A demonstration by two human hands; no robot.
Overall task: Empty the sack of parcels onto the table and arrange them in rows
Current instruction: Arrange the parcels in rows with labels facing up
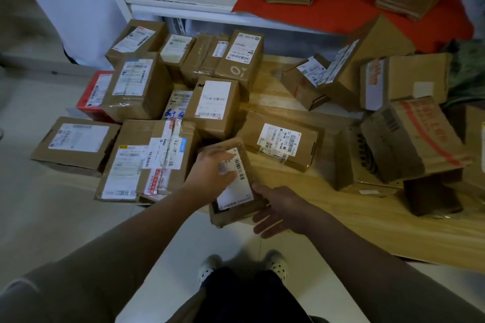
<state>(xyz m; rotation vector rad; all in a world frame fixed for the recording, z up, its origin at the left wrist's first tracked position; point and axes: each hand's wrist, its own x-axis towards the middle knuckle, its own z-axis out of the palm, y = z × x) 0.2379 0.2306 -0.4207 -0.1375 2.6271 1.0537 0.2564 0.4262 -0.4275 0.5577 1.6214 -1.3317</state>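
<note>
Down at the near edge of the wooden table (pixel 367 220) sits the small parcel (pixel 233 186) I've got my hands on. It's a flat brown cardboard box, a bit battered at the corners, with a white shipping label covering most of its top face and a barcode strip running along the label's right side. Its long axis runs from the near edge away from me, leaning slightly left at the far end, and the near end hangs a little past the table edge over the floor.

My left hand (pixel 210 173) lies on top of it, palm down, fingers spread loosely across the label and not curled around anything. My right hand (pixel 278 210) is at the near right corner, fingers straight and relaxed against the side of the box, thumb up by the label's edge. So neither hand has actually grabbed it, both are just flat on it.

Left of it is the sorted bunch: a big taped-up box (pixel 147 160) touching the small parcel's left side, with more labelled boxes packed in rough rows behind. Just beyond and to the right lies a flat parcel (pixel 280 141) with a white label, tilted. Further right is a messy heap of bigger boxes (pixel 409 139) leaning on each other.
</note>
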